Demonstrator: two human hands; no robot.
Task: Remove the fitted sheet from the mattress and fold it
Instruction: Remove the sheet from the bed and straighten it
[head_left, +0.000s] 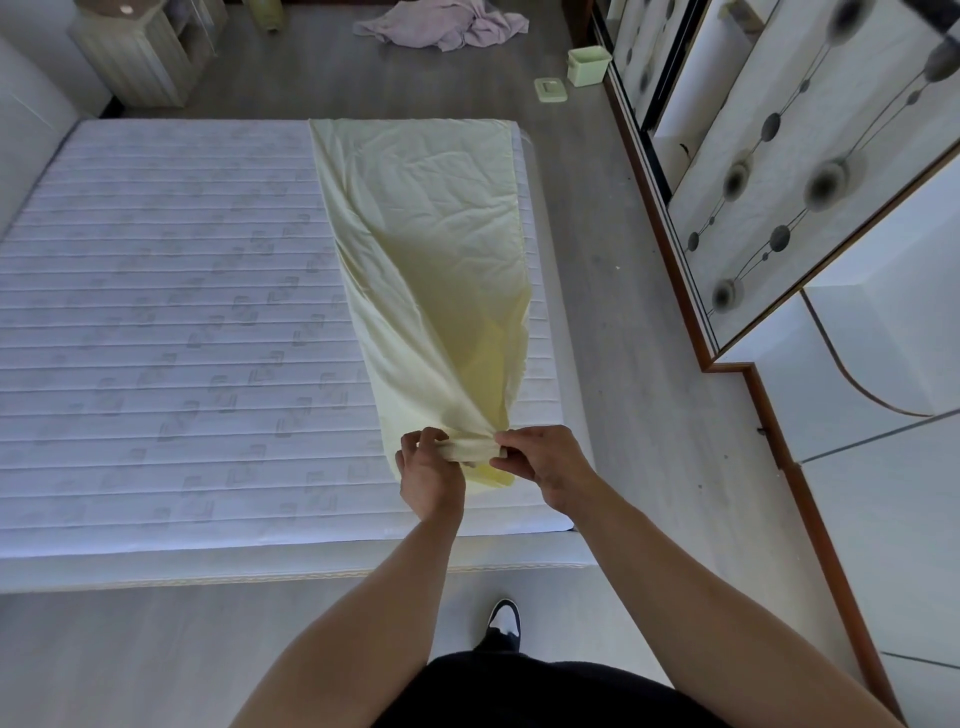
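Grip: left hand (429, 475) and right hand (540, 464) both pinch the near end of the sheet (426, 244), fingers closed on bunched cloth, hands close together.
Hands: two, both bare; forearms reach forward from the lower frame, left knuckles up, right hand turned inward with its thumb on the cloth.
Sheet: one, pale yellow, folded into a long strip; near end gathered and lifted, far part lying flat along the right side of the mattress (156, 312).
Mattress: one, white, quilted in stripes, bare to the left of the sheet.
Floor: one pink cloth (441, 26) crumpled beyond the bed; one green bin (588, 65) with one green lid (550, 88) lying beside it.
Wardrobe (779, 156): at right, with mirrored patterned doors.
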